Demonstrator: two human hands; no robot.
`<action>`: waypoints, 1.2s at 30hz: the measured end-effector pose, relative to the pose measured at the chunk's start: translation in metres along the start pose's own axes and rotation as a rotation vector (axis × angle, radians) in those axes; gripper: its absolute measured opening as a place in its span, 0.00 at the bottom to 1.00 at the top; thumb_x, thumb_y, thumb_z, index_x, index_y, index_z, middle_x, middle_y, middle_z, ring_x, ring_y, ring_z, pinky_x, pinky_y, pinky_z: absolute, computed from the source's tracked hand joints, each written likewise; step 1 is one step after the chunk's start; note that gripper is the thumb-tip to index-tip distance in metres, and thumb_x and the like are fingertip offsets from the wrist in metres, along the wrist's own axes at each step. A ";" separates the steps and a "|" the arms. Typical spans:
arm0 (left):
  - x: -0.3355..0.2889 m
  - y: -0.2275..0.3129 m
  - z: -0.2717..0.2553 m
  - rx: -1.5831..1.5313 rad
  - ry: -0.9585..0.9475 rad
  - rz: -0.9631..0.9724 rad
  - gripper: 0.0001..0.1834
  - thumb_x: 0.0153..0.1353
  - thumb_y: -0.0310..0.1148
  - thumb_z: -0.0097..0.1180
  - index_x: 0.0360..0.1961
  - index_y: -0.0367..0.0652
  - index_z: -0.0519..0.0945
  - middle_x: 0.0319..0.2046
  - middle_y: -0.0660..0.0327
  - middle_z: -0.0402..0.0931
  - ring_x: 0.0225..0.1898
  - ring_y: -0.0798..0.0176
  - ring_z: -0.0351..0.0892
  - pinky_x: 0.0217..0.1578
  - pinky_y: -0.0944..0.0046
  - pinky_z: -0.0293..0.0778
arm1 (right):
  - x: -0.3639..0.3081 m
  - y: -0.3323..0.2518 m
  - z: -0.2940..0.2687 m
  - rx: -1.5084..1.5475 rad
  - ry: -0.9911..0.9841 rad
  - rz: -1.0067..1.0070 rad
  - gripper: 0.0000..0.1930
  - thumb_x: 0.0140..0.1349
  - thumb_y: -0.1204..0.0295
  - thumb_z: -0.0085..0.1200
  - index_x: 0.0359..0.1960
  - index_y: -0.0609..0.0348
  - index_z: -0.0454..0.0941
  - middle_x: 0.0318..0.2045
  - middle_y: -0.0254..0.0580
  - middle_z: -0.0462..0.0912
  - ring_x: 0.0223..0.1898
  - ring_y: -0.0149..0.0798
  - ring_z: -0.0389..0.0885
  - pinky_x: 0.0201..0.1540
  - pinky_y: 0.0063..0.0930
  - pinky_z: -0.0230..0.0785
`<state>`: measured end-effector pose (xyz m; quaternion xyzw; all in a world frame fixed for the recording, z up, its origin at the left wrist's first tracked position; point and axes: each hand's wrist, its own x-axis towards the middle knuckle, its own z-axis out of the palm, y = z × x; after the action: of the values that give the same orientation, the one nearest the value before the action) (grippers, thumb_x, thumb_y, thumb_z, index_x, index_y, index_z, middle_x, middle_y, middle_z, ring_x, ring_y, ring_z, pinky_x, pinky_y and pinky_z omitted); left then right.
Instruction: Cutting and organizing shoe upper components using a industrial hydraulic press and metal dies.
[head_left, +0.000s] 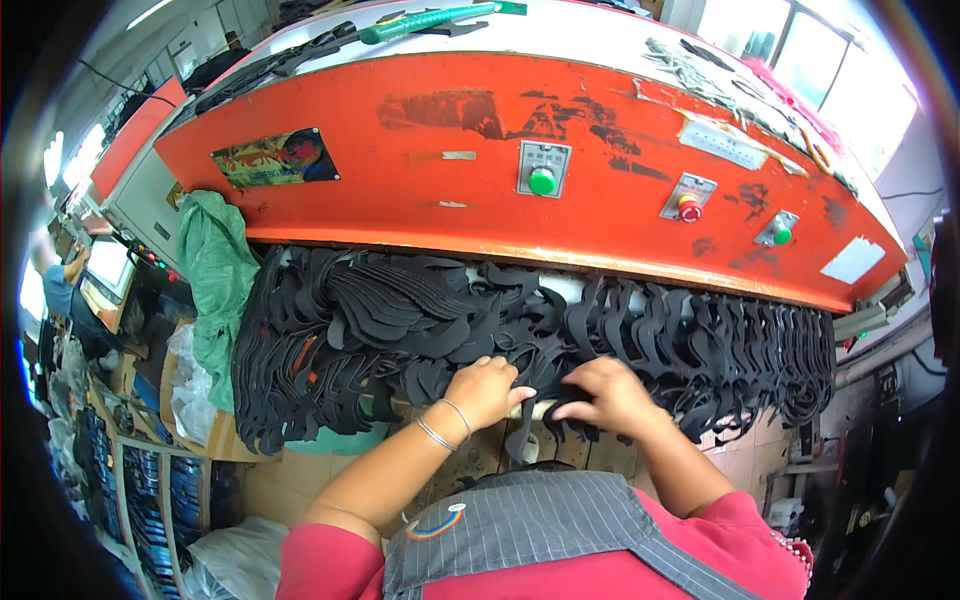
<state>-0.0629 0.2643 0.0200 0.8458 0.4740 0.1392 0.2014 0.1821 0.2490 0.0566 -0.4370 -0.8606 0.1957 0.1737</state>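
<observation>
Many thin black curved cut-out pieces (400,300) lie in dense rows and stacks along the bed under the red machine. My left hand (480,392), with silvery bangles (437,433) at the wrist, is at the near edge of the pile. Its fingers curl over the black material, and a black strip (519,440) hangs down beside its thumb. My right hand (612,397) is just to the right, with thumb and forefinger apart above the pieces. Nothing is seen gripped in it, though its other fingers are partly hidden.
The red machine front (400,190) carries a green button (541,181), a red knob (689,208) and another green button (782,236). A green-handled tool (430,22) lies on top. Green sacking (215,290) hangs at left, above a cardboard box (230,437). Another person (60,285) stands far left.
</observation>
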 end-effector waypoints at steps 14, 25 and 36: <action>-0.026 0.009 0.043 0.139 0.323 -0.042 0.21 0.59 0.50 0.55 0.22 0.42 0.80 0.31 0.56 0.75 0.36 0.52 0.76 0.34 0.54 0.77 | 0.001 -0.036 0.065 -0.269 0.047 0.258 0.19 0.40 0.55 0.64 0.28 0.58 0.84 0.28 0.47 0.80 0.32 0.48 0.82 0.37 0.39 0.75; -0.084 0.023 -0.049 -0.180 -0.485 0.064 0.25 0.60 0.54 0.53 0.41 0.41 0.82 0.35 0.49 0.79 0.42 0.45 0.79 0.45 0.51 0.74 | 0.041 -0.061 0.016 0.114 -0.143 -0.104 0.13 0.60 0.63 0.58 0.39 0.59 0.82 0.34 0.47 0.84 0.39 0.50 0.82 0.45 0.36 0.74; -0.055 -0.075 0.002 0.287 -0.087 -0.323 0.30 0.61 0.32 0.41 0.65 0.35 0.62 0.70 0.53 0.53 0.71 0.53 0.51 0.67 0.52 0.54 | 0.121 -0.038 0.146 -0.242 0.233 -0.190 0.07 0.48 0.66 0.61 0.26 0.54 0.80 0.28 0.40 0.78 0.38 0.43 0.77 0.42 0.35 0.69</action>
<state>-0.1458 0.2520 -0.0201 0.7840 0.6093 -0.0003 0.1188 0.0206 0.3004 -0.0355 -0.3913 -0.8893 0.0215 0.2358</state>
